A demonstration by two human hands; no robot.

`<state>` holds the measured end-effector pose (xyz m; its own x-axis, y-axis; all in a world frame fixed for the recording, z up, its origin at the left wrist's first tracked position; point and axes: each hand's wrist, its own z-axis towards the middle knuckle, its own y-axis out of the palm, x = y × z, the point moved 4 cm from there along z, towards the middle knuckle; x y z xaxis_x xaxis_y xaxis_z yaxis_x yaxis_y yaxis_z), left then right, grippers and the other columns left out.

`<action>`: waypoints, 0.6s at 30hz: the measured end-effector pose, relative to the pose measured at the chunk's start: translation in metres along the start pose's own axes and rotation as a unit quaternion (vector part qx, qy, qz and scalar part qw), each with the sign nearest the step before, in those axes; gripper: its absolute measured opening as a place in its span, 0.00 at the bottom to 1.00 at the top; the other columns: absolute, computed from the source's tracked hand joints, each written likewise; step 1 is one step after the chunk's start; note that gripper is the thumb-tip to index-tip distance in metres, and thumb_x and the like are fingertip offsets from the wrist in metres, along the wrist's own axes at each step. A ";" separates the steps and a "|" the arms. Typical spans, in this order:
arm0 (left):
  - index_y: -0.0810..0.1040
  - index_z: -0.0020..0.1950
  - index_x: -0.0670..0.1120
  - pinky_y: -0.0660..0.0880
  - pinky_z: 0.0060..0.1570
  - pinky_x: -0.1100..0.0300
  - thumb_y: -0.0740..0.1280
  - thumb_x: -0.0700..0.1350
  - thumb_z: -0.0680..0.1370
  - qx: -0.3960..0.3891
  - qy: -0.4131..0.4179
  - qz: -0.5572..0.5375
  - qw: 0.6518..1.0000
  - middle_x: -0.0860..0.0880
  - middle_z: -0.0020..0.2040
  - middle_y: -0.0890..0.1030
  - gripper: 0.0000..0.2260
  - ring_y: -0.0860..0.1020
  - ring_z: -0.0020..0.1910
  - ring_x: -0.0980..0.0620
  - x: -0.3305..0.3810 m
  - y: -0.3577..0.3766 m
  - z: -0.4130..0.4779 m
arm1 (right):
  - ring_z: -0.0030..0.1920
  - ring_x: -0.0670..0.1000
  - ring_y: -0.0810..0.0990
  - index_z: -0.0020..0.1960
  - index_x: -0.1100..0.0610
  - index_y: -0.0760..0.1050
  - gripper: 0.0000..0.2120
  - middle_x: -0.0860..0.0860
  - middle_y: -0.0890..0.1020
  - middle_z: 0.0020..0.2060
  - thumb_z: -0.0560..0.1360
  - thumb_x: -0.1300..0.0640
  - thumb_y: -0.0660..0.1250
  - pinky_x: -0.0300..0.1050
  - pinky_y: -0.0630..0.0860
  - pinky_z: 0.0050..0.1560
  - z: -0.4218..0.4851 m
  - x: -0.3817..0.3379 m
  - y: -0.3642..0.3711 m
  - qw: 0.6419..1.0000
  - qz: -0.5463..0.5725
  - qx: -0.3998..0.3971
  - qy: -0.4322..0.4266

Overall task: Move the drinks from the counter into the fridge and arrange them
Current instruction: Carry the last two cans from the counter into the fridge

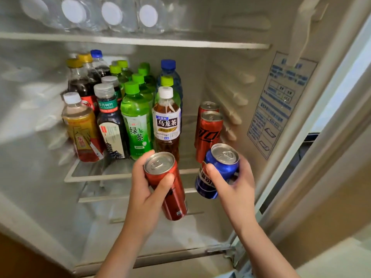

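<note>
Shelving of white-rimmed glass is seen inside the open fridge (222, 77). On the middle shelf (96, 178) upright bottles are packed in rows at the left, a green tea bottle (136, 121) and an oolong tea bottle (166, 121) at the front. A pair of red cans (209, 133) is stood one behind the other near the right wall, where a blue-printed sticker (281, 103) is fixed. Clear bottles (112, 14) are laid on the upper shelf (140, 42). Before the middle shelf's edge a slim red can (172, 197) is gripped by the left hand (144, 199) and a blue can (220, 167) by the right hand (239, 189) — fingers curled round each, both cans tilted in the air.
</note>
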<state>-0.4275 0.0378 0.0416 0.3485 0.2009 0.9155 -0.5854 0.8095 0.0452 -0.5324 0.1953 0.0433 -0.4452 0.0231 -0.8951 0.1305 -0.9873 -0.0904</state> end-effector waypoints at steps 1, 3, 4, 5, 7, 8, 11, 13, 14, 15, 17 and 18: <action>0.68 0.62 0.56 0.69 0.50 0.77 0.65 0.46 0.72 -0.002 0.005 -0.003 1.000 0.72 0.53 0.75 0.19 0.74 0.55 0.70 0.002 0.004 0.004 | 0.51 0.39 0.79 0.53 0.34 0.72 0.19 0.36 0.80 0.49 0.63 0.40 0.72 0.32 0.75 0.51 0.002 0.000 0.000 1.000 -0.006 0.003 -0.003; 0.68 0.62 0.55 0.69 0.50 0.77 0.65 0.46 0.71 -0.008 0.006 -0.012 1.000 0.71 0.53 0.75 0.20 0.74 0.55 0.70 0.004 0.012 0.013 | 0.52 0.40 0.79 0.54 0.36 0.72 0.21 0.37 0.80 0.49 0.63 0.39 0.72 0.39 0.76 0.54 0.006 0.003 0.002 1.000 -0.026 0.008 -0.003; 0.68 0.61 0.56 0.70 0.51 0.76 0.66 0.46 0.71 -0.011 0.006 -0.017 1.000 0.70 0.54 0.76 0.20 0.74 0.56 0.69 0.005 0.015 0.017 | 0.52 0.40 0.79 0.54 0.37 0.72 0.21 0.38 0.80 0.49 0.62 0.38 0.71 0.41 0.76 0.55 0.009 0.003 0.003 0.999 -0.037 0.009 -0.002; 0.68 0.61 0.56 0.70 0.51 0.76 0.66 0.45 0.71 -0.014 0.008 -0.020 1.000 0.68 0.55 0.76 0.20 0.75 0.56 0.68 0.005 0.017 0.021 | 0.53 0.40 0.78 0.54 0.35 0.71 0.21 0.37 0.80 0.50 0.62 0.38 0.71 0.42 0.75 0.55 0.011 0.004 0.004 0.999 -0.048 0.008 -0.002; 0.69 0.61 0.56 0.71 0.51 0.74 0.66 0.45 0.71 -0.014 0.013 -0.025 1.000 0.65 0.56 0.76 0.20 0.75 0.56 0.66 0.007 0.021 0.026 | 0.53 0.37 0.77 0.52 0.31 0.68 0.21 0.34 0.79 0.50 0.62 0.37 0.70 0.37 0.73 0.55 0.018 0.004 0.007 0.997 -0.070 0.003 -0.008; 0.69 0.61 0.56 0.71 0.51 0.74 0.66 0.45 0.71 -0.012 0.015 -0.027 0.999 0.63 0.56 0.77 0.20 0.76 0.56 0.66 0.007 0.022 0.027 | 0.52 0.36 0.76 0.51 0.28 0.67 0.20 0.32 0.78 0.49 0.62 0.37 0.70 0.32 0.71 0.53 0.021 0.004 0.008 0.997 -0.081 -0.001 -0.011; 0.69 0.61 0.55 0.71 0.51 0.73 0.66 0.44 0.71 -0.001 0.021 -0.031 0.999 0.57 0.57 0.76 0.20 0.76 0.54 0.65 0.006 0.022 0.030 | 0.51 0.34 0.75 0.49 0.29 0.66 0.21 0.30 0.76 0.47 0.64 0.42 0.74 0.27 0.68 0.50 0.030 0.006 0.012 0.995 -0.095 -0.014 -0.010; 0.69 0.61 0.56 0.72 0.50 0.73 0.66 0.44 0.70 0.000 0.016 -0.033 0.999 0.55 0.58 0.76 0.20 0.76 0.54 0.65 0.005 0.021 0.030 | 0.49 0.34 0.76 0.48 0.34 0.68 0.20 0.33 0.77 0.46 0.65 0.47 0.76 0.27 0.69 0.47 0.035 0.009 0.015 0.995 -0.099 -0.020 -0.006; 0.69 0.61 0.56 0.72 0.49 0.73 0.66 0.45 0.70 0.000 0.013 -0.034 0.999 0.55 0.58 0.76 0.20 0.76 0.54 0.66 0.004 0.021 0.031 | 0.46 0.33 0.77 0.48 0.36 0.68 0.19 0.34 0.78 0.43 0.66 0.49 0.76 0.25 0.70 0.43 0.038 0.011 0.016 0.995 -0.094 -0.021 -0.001; 0.69 0.61 0.57 0.72 0.48 0.74 0.66 0.45 0.70 0.001 0.009 -0.033 0.999 0.57 0.57 0.76 0.20 0.76 0.54 0.66 0.003 0.020 0.031 | 0.43 0.33 0.78 0.47 0.38 0.69 0.18 0.35 0.79 0.41 0.66 0.50 0.76 0.24 0.70 0.40 0.040 0.012 0.017 0.996 -0.087 -0.024 0.006; 0.69 0.60 0.57 0.72 0.47 0.75 0.66 0.45 0.70 0.005 0.007 -0.027 1.000 0.61 0.55 0.77 0.20 0.76 0.53 0.67 0.002 0.018 0.031 | 0.42 0.35 0.78 0.47 0.40 0.70 0.17 0.37 0.80 0.41 0.66 0.50 0.76 0.27 0.70 0.39 0.043 0.016 0.022 0.995 -0.093 -0.036 0.016; 0.69 0.60 0.57 0.72 0.47 0.76 0.66 0.46 0.70 0.006 0.008 -0.022 1.000 0.64 0.54 0.77 0.19 0.76 0.53 0.68 0.001 0.017 0.031 | 0.44 0.37 0.78 0.48 0.41 0.70 0.17 0.38 0.79 0.43 0.66 0.48 0.76 0.30 0.71 0.42 0.044 0.017 0.025 0.993 -0.105 -0.042 0.017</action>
<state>-0.4592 0.0347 0.0559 0.3863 0.1739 0.9058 -0.5779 0.8111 0.0907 -0.5754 0.1644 0.0454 -0.4395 0.2338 -0.8673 0.1117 -0.9438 -0.3111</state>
